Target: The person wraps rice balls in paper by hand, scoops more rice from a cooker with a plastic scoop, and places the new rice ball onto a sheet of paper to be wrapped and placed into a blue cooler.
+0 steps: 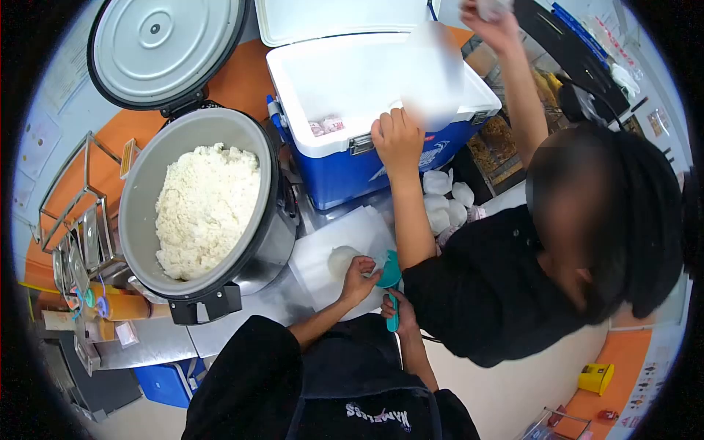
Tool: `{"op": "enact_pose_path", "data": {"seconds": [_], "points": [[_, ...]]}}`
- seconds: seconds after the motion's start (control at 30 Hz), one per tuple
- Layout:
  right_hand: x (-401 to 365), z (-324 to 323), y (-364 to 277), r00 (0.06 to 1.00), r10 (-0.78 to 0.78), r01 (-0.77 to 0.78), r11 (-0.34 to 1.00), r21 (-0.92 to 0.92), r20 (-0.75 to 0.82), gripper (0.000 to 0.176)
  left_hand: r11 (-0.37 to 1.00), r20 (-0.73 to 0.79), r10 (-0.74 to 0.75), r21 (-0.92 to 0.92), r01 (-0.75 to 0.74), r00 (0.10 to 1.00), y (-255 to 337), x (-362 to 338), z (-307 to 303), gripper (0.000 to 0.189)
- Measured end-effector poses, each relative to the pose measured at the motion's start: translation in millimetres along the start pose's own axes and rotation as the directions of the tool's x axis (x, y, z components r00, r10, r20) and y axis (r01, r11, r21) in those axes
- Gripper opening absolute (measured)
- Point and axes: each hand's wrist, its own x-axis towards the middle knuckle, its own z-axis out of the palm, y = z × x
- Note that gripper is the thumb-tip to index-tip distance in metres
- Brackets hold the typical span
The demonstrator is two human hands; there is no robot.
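My right hand (400, 309) is wrapped round the handle of a teal scoop (391, 273), whose round head points away from me. Beside the scoop, my left hand (358, 280) pinches a thin, translucent wrapper (379, 262). Just left of those fingers a round white portion (342, 262), apparently rice, lies on a stack of white paper sheets (315, 248). To the left stands a large rice cooker (258, 235) with its lid (155, 33) raised, holding a heap of white rice (209, 209).
A blue cooler box (330, 176) stands open behind the paper. At my right, a co-worker (499, 293) rests one hand (400, 139) on its rim and lifts a white packet (494, 9). Several wrapped white packets (438, 202) lie beside the box. Sauce bottles (117, 306) stand at the left.
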Motion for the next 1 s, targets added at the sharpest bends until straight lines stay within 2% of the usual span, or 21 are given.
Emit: {"op": "enact_pose_path", "data": {"seconds": [0.13, 0.2, 0.43, 0.67, 0.83, 1.0], "points": [[-4, 17, 17, 0.998, -0.060, 0.059, 0.998, -0.033, -0.020, 0.014, 0.999, 0.028, -0.046, 0.008, 0.046, 0.999, 11, 11, -12, 0.039], [-3, 26, 26, 0.996, -0.086, 0.086, 0.996, 0.003, -0.016, 0.016, 0.981, 0.018, -0.162, -0.101, 0.163, 0.987, 17, 14, -23, 0.038], [-5, 45, 49, 0.989, -0.144, 0.145, 0.984, 0.101, -0.014, 0.026, 0.983, 0.010, -0.182, -0.027, 0.183, 0.983, 22, 20, -42, 0.034], [-16, 51, 54, 0.983, -0.185, 0.182, 0.974, 0.135, 0.009, 0.028, 0.958, 0.078, -0.259, -0.104, 0.267, 0.963, 33, 21, -44, 0.036], [-23, 49, 63, 0.977, -0.209, 0.209, 0.978, -0.010, -0.039, 0.017, 0.947, 0.068, -0.273, -0.155, 0.281, 0.960, 27, 22, -47, 0.037], [-28, 58, 65, 0.966, -0.246, 0.232, 0.962, -0.145, -0.082, 0.014, 0.942, 0.059, -0.287, -0.166, 0.293, 0.956, 29, 18, -56, 0.036]]}}
